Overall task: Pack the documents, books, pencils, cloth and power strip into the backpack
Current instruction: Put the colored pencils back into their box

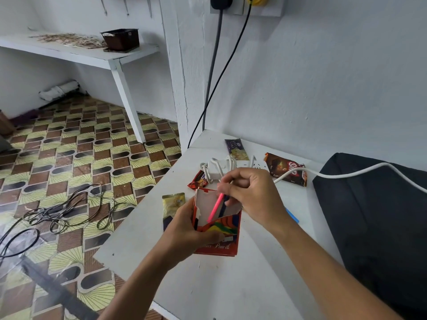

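Both forearms reach over the white desk. One left hand wraps its fingers round the single red pencil box, tilting its open mouth upward, likely so pencils slide in. One right hand pinches a pink pencil partway inside. One power strip lies beyond; one dark backpack waits right. Four snack wrappers lie around.

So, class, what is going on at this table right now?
A person's left hand holds an open colour pencil box above the white table, while the right hand slides a pink pencil into it. The power strip lies behind, and the dark backpack waits at the right.
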A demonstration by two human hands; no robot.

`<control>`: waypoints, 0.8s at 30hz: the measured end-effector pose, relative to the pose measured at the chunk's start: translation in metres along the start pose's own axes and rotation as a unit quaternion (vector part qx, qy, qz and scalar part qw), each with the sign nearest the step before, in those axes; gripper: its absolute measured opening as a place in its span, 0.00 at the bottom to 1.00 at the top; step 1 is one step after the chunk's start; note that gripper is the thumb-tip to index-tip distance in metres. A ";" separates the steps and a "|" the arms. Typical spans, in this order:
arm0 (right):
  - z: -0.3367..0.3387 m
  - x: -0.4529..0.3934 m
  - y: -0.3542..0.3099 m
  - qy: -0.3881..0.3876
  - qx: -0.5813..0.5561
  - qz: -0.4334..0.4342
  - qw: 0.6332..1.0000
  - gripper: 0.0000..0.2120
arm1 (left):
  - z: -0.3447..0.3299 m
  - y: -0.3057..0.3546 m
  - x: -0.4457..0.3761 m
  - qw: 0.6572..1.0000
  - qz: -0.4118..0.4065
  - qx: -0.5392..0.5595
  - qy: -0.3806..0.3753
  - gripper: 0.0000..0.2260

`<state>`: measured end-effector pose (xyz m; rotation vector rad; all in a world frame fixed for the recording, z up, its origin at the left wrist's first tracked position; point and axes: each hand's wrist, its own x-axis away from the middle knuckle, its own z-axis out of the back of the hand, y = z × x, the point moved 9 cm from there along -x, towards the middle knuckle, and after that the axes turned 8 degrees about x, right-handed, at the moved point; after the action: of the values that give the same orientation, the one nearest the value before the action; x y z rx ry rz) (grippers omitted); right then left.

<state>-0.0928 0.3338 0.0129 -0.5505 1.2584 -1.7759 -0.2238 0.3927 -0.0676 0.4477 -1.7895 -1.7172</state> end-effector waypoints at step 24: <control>0.012 -0.001 0.005 0.001 0.157 0.065 0.985 0.09 | 0.016 -0.004 0.001 0.998 0.009 0.062 0.000 0.45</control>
<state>-0.0810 0.3276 0.0130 -0.2793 0.9650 -1.8176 -0.2359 0.4042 -0.0711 0.4825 -1.9004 -1.6001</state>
